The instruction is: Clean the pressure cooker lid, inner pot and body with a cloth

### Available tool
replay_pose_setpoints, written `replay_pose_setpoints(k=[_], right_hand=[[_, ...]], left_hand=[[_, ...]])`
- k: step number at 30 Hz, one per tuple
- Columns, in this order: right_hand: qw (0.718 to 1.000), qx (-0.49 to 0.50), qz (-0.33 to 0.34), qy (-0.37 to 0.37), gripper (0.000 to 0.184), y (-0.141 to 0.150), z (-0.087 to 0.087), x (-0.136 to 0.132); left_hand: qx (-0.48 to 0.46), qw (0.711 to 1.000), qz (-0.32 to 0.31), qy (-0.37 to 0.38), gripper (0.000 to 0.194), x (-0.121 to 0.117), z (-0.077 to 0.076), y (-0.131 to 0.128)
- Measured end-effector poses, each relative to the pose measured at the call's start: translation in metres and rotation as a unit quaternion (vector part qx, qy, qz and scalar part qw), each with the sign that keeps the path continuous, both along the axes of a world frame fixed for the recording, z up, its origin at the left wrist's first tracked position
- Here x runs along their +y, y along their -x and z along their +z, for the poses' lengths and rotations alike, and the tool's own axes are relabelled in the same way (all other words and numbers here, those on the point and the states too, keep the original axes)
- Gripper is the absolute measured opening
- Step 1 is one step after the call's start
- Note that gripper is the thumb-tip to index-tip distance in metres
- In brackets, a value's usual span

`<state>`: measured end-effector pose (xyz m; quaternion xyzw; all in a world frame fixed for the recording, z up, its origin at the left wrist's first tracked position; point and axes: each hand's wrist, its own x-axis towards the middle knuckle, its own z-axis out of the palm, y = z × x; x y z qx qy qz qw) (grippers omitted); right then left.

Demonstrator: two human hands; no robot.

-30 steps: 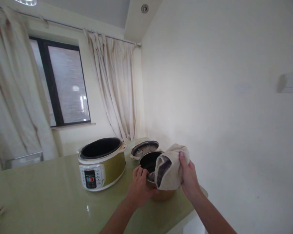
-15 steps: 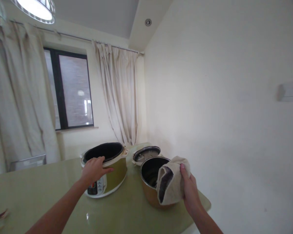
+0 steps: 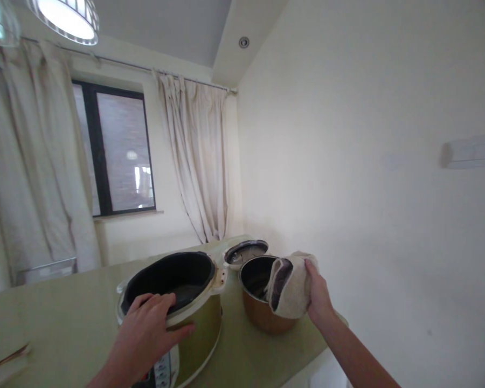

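My left hand (image 3: 145,334) grips the rim and front of an olive-green electric cooker body (image 3: 194,328) that stands with no lid, its dark inside showing, near the table's front. My right hand (image 3: 317,293) is closed on a beige cloth (image 3: 289,285) with a dark patch, held at the rim of a copper-coloured inner pot (image 3: 262,315) to the cooker's right. Behind the pot lies the cooker's lid (image 3: 246,251).
Everything stands on a pale green glossy table (image 3: 64,318) set against a white wall at the right. Curtains and a dark window are behind. Flat items lie at the table's left edge (image 3: 4,361). A ceiling lamp hangs top left.
My left hand left the inner pot, took hold of the cooker body and drew it closer to me. My right hand has kept the cloth at the pot's rim.
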<state>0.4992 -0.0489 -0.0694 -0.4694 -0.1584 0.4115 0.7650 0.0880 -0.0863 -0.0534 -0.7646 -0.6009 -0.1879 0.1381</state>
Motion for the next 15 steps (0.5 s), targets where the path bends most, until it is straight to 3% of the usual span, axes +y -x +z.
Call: replay_pose_setpoints(k=[3,6,8,10,11,12,14,15], right_hand=[[1.0,0.02,0.001,-0.025,0.057,0.012,0.022,0.008],[0.991,-0.037,-0.013,-0.125,0.059,0.042,0.061,0.011],[0.968,-0.142,0.003,-0.207,0.064,0.072,0.091,0.012],[0.913,-0.298,0.106,-0.256,0.064,0.11,0.118,0.016],[0.862,-0.391,0.191,-0.258,0.061,0.131,0.128,0.02],[0.789,-0.488,0.285,-0.241,0.057,0.154,0.134,0.026],[0.562,-0.678,0.444,-0.167,0.043,0.2,0.133,0.044],[0.439,-0.757,0.468,-0.123,0.036,0.221,0.127,0.054]], left_hand=[[-0.059,0.997,-0.027,0.031,0.05,-0.016,0.01,0.0],[-0.137,0.986,-0.049,0.077,0.055,-0.003,0.034,0.014],[-0.168,0.984,-0.014,0.051,0.058,0.021,0.048,0.03],[-0.158,0.984,0.084,-0.008,0.061,0.05,0.054,0.046],[-0.142,0.981,0.132,-0.017,0.063,0.063,0.054,0.053],[-0.12,0.98,0.161,-0.006,0.063,0.075,0.051,0.059],[-0.079,0.982,0.163,0.059,0.061,0.091,0.042,0.066],[-0.067,0.982,0.149,0.091,0.06,0.095,0.037,0.067]])
